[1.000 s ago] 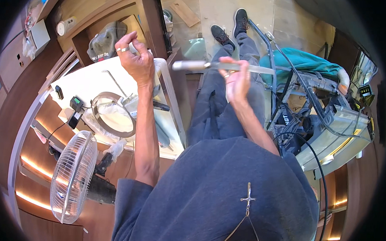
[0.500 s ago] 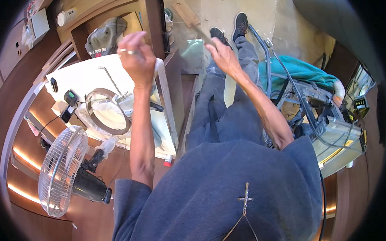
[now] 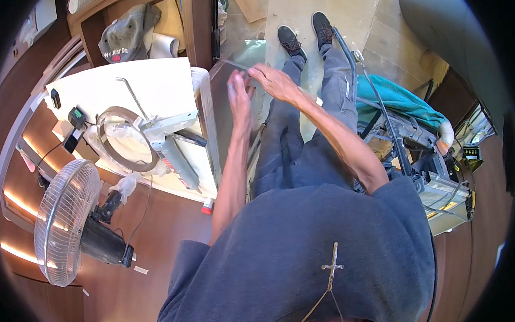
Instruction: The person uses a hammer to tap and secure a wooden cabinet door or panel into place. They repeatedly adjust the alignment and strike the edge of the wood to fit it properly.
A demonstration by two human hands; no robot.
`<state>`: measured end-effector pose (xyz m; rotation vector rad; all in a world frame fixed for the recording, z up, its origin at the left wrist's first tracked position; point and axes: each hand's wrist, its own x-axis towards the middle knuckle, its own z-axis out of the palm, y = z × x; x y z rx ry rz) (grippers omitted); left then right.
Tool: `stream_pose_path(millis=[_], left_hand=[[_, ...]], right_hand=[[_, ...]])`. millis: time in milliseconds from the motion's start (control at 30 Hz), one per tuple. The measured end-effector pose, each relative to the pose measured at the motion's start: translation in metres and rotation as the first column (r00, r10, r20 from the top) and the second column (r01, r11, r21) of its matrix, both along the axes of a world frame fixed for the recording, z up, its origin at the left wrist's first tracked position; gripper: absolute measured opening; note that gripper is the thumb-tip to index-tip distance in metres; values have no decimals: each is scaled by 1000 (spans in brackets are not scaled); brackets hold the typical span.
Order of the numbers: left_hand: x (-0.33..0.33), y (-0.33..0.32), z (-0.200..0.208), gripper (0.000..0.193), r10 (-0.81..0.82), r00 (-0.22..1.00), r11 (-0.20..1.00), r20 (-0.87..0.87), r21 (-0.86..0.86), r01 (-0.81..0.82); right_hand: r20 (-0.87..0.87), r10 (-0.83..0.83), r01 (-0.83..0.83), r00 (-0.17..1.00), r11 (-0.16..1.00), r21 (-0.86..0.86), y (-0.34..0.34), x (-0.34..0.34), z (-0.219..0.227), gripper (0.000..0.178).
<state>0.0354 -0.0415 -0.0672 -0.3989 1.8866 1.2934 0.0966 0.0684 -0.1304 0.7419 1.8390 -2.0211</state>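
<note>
My right hand (image 3: 276, 82) is closed on a thin, narrow strip (image 3: 232, 63), which points left from its fingertips toward the cabinet edge. I cannot make out what the strip is made of. My left hand (image 3: 240, 99) is raised close beside the right fingertips, below the strip. Motion smears its fingers, so whether they grip anything is unclear. Both hands are in front of my body, just right of the white tabletop (image 3: 147, 79).
On the tabletop lie a caulking gun (image 3: 175, 164) and a large round ring (image 3: 106, 138). A fan (image 3: 67, 221) stands at the left. A grey cap (image 3: 125, 38) rests in the cabinet. At the right is a metal-framed machine (image 3: 404, 139) with a teal cloth (image 3: 405, 99).
My left hand has moved right and down, from over the tabletop to beside my right hand. My right hand has shifted slightly left, and the strip now points left instead of up.
</note>
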Motion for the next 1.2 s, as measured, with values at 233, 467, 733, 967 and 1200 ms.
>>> stream_pose_path(millis=[233, 467, 733, 967, 1200], left_hand=[[-6, 16, -33, 55, 52, 998, 996, -26, 69, -50], [-1, 22, -60, 41, 189, 977, 981, -95, 51, -185], [7, 24, -69, 38, 259, 959, 958, -114, 157, -240], [12, 26, -76, 37, 343, 933, 921, -109, 232, -311], [5, 26, -72, 35, 377, 922, 903, -89, 256, -345]], right_hand=[[34, 141, -141, 989, 990, -3, 19, -10, 5, 44], [-119, 125, -149, 985, 964, -219, 16, -14, -45, 50], [-187, 94, -145, 978, 949, -281, 5, -11, -66, 49], [-73, 197, -204, 978, 973, -108, 25, -16, -39, 44], [-108, 151, -158, 983, 986, -56, 12, -16, -34, 38]])
